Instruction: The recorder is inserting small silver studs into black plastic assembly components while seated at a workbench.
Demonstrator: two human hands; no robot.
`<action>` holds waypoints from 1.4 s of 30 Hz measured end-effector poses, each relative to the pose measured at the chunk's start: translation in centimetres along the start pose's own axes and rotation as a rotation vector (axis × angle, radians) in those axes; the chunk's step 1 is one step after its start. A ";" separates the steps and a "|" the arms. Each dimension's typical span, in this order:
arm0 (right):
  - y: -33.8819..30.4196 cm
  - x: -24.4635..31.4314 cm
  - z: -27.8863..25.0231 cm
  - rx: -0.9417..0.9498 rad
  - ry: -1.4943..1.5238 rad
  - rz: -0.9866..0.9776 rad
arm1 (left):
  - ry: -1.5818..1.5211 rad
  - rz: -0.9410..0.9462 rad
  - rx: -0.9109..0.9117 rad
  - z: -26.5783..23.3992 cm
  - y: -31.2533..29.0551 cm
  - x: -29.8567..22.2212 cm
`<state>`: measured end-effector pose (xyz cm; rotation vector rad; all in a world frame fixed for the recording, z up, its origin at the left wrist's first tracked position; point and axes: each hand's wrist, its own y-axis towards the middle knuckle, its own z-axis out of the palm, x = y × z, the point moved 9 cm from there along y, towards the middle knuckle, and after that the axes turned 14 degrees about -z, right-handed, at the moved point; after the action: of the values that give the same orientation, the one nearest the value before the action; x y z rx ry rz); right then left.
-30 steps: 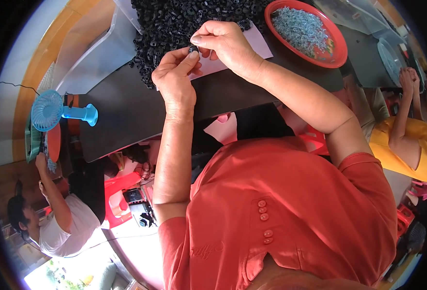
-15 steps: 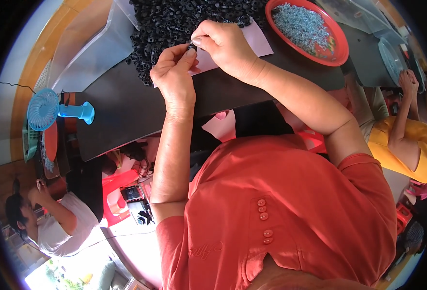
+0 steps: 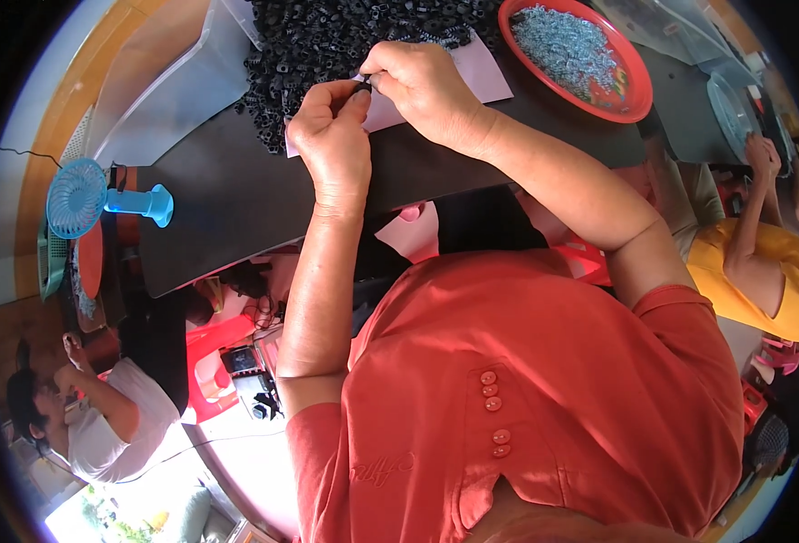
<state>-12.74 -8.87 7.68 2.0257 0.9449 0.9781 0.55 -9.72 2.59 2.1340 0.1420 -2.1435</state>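
Note:
A small black plastic part [image 3: 360, 88] is pinched between the thumb and index finger of my left hand [image 3: 330, 128]. My right hand [image 3: 425, 90] is closed too, its thumb and fingertip meeting right at that part; whether they grip a tiny piece of their own is too small to tell. Beyond my hands spreads a large heap of similar black parts [image 3: 345, 36]. A pale pink sheet [image 3: 485, 77] lies under my hands, along the heap's near edge. To the right, a red oval tray [image 3: 633, 101] holds many small silvery metal pieces [image 3: 562, 50], which look like springs.
A translucent plastic bin [image 3: 177, 86] stands left of the heap on the dark table [image 3: 227, 204]. A blue fan [image 3: 78, 197] is at the table's left end. One person [image 3: 123, 421] sits at the left, another in yellow [image 3: 752, 267] at the right, near a clear basin [image 3: 730, 113].
My left hand has shifted slightly to the right and its fingers have curled in more. The right fingertips have come down closer to the black part.

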 end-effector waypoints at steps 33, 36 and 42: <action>0.0 3.6 0.5 0.069 -0.438 -0.429 | -0.366 -0.199 0.167 0.5 0.2 1.2; -0.1 4.1 0.7 0.071 -0.431 -0.454 | -0.390 -0.222 0.208 0.5 0.1 1.4; -0.4 4.5 0.6 0.035 -0.408 -0.467 | -0.424 -0.178 0.209 0.3 0.2 1.0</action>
<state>-10.30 -5.09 8.60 1.8114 1.1329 0.2850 0.25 -9.93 1.62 1.7603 0.0738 -2.7692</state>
